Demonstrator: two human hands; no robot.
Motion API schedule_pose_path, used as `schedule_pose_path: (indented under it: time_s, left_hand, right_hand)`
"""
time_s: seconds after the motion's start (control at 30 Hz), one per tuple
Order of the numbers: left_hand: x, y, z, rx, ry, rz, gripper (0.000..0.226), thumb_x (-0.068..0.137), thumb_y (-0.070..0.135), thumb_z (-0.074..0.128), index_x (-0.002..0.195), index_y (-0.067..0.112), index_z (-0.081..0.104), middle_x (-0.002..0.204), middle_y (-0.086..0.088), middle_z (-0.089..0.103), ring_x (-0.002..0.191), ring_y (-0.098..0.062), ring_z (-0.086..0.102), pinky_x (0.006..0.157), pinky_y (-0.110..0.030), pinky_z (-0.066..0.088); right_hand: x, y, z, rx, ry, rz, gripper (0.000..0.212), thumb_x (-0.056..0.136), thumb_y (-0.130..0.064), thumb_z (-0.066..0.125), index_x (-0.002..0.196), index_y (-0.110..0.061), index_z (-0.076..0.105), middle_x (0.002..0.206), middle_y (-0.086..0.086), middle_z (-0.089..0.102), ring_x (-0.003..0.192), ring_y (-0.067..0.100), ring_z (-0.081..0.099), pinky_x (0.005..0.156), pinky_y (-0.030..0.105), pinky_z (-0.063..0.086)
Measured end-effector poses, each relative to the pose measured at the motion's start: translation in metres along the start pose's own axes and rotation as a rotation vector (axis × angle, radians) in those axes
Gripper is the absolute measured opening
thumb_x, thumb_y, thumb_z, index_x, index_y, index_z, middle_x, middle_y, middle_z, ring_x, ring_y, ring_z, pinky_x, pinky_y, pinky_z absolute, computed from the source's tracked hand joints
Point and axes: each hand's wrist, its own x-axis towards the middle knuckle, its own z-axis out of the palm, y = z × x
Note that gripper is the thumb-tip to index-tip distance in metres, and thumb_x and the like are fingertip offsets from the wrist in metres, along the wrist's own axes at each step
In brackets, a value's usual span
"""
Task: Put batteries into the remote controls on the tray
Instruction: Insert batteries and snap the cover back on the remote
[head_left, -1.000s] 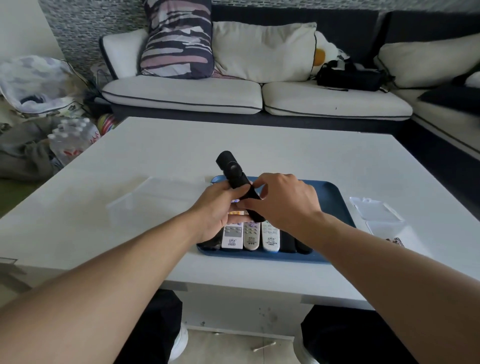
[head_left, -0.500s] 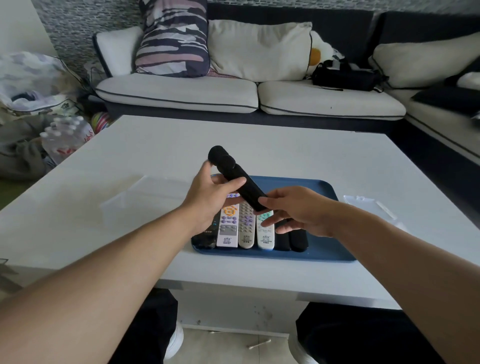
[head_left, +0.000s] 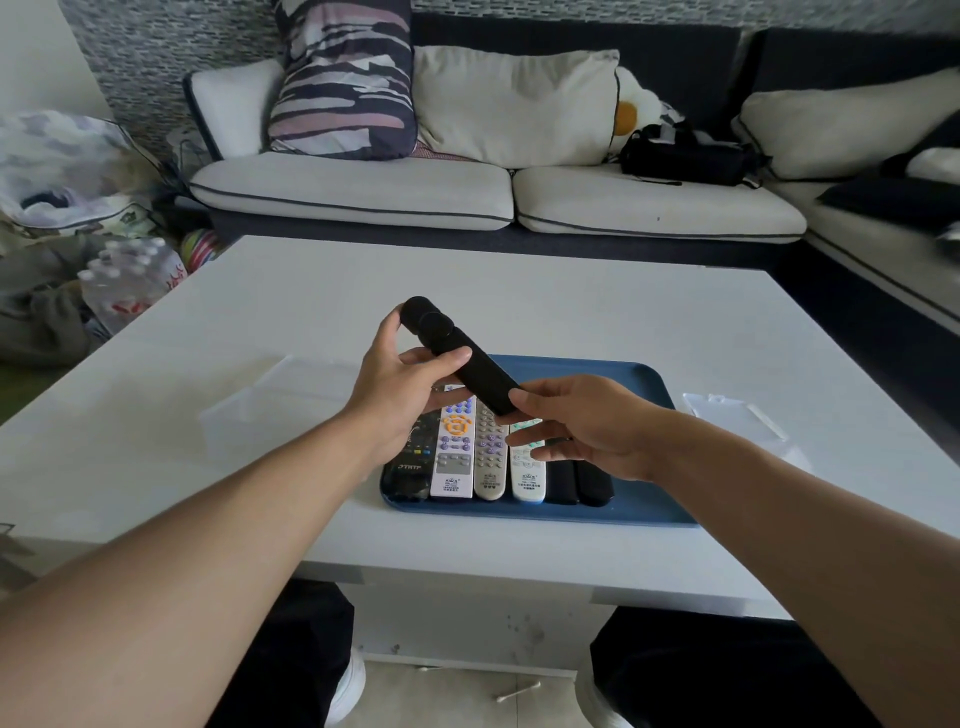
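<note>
Now both hands' grip (head_left: 400, 384) (head_left: 587, 426) on one black remote (head_left: 457, 353), six remotes (head_left: 491, 457) on tray (head_left: 644, 499).

White table (head_left: 545, 291) with blue tray (head_left: 644, 506), clear plastic box (head_left: 270, 395) left, clear packaging (head_left: 737, 415) right.

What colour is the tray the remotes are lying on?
Blue tray, clearest in the head view.

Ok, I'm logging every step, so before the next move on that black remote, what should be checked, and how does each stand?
1. Left hand holds the black remote: ok.
2. Right hand pinches its near end: ok.
3. Back cover sliding off: cannot tell.
4. Batteries within sight: not ok, none visible.
5. Other remotes lie side by side in the blue tray: ok.
</note>
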Motion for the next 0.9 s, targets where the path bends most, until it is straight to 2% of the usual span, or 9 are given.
schedule_pose_path:
  time_s: [0.3,0.5,0.9]
  left_hand:
    - [0.001,-0.003,-0.005,0.073,0.038,-0.029,0.077,0.083,0.014,0.082,0.147,0.026,0.041,0.1,-0.015,0.074,0.09,-0.027,0.077,0.081,-0.046,0.063]
    - [0.0,-0.003,-0.005,0.099,0.048,-0.032,0.064,0.083,0.018,0.084,0.137,0.028,0.051,0.104,-0.015,0.074,0.086,-0.023,0.077,0.078,-0.043,0.064]
    - [-0.001,-0.002,-0.004,0.105,0.079,-0.015,0.073,0.084,0.018,0.082,0.145,0.026,0.044,0.092,-0.009,0.076,0.086,-0.022,0.077,0.082,-0.047,0.063]
  right_hand:
    - [0.004,0.003,0.005,-0.001,0.043,-0.035,0.025,0.1,-0.031,0.06,0.116,-0.016,0.07,0.108,0.003,0.076,0.087,0.011,0.072,0.08,0.028,0.055]
    - [0.004,0.005,0.007,0.002,0.05,-0.043,0.026,0.1,-0.031,0.059,0.116,-0.014,0.07,0.107,0.004,0.076,0.086,0.011,0.071,0.078,0.028,0.055]
    - [0.007,0.005,0.012,0.013,0.106,-0.049,0.025,0.1,-0.03,0.059,0.114,-0.013,0.071,0.099,0.002,0.077,0.083,0.012,0.071,0.073,0.024,0.057]
